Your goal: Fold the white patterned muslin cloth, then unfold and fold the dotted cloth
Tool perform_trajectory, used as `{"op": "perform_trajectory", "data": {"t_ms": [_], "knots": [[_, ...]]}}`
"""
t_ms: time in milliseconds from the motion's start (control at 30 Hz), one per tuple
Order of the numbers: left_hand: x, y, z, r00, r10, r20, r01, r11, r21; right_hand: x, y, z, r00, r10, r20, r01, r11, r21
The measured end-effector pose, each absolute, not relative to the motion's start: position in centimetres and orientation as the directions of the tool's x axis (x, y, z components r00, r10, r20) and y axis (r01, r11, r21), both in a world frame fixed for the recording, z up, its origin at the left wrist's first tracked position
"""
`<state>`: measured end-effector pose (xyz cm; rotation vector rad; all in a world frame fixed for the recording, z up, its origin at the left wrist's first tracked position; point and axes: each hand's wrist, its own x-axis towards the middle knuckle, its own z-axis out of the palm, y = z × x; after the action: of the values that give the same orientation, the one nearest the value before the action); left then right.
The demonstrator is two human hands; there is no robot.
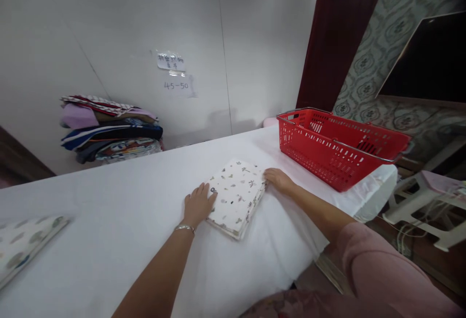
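A folded white cloth with small grey-green prints (236, 194) lies flat on the white-covered table (138, 230). My left hand (198, 205) rests on the table at the cloth's left edge, fingers apart, the thumb reaching onto the printed fabric. At the cloth's upper right corner is my right hand (278, 179), its fingertips touching the edge; whether they pinch any fabric is too small to tell. Another folded cloth with larger spots (27, 240) sits at the table's far left.
A red plastic basket (338, 148) stands at the table's right end. Folded clothes (112, 128) are stacked by the wall behind the table, at left. A white and pink stool (433, 201) stands beyond the right end, with cables near it.
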<state>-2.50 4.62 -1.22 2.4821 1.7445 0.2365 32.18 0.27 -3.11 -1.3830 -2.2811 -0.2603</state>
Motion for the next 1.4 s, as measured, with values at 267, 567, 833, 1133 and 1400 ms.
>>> {"op": "perform_trajectory", "data": {"t_ms": [267, 567, 833, 1133, 1400], "knots": [[-2.8, 4.9, -1.6, 0.339, 0.936, 0.092, 0.926, -0.35, 0.14, 32.4, -0.4, -4.0, -0.344, 0.827, 0.444, 0.892, 0.435, -0.12], [2.1, 0.6, 0.9, 0.646, 0.736, 0.205, 0.733, -0.672, 0.105, 31.9, -0.6, -4.1, -0.135, 0.907, 0.399, 0.81, 0.332, -0.482], [3.0, -2.7, -2.1, 0.809, 0.573, 0.128, 0.553, -0.817, 0.164, 31.8, 1.6, -4.2, 0.152, 0.948, 0.279, 0.732, 0.081, -0.677], [3.0, -2.8, -1.5, 0.81, 0.576, 0.113, 0.557, -0.814, 0.164, 31.7, 3.5, -3.8, 0.259, 0.95, 0.174, 0.789, -0.104, -0.606], [2.9, -2.5, -1.9, 0.815, 0.565, 0.129, 0.537, -0.82, 0.2, 31.7, 3.4, -3.8, 0.255, 0.956, 0.143, 0.838, -0.145, -0.526]]}}
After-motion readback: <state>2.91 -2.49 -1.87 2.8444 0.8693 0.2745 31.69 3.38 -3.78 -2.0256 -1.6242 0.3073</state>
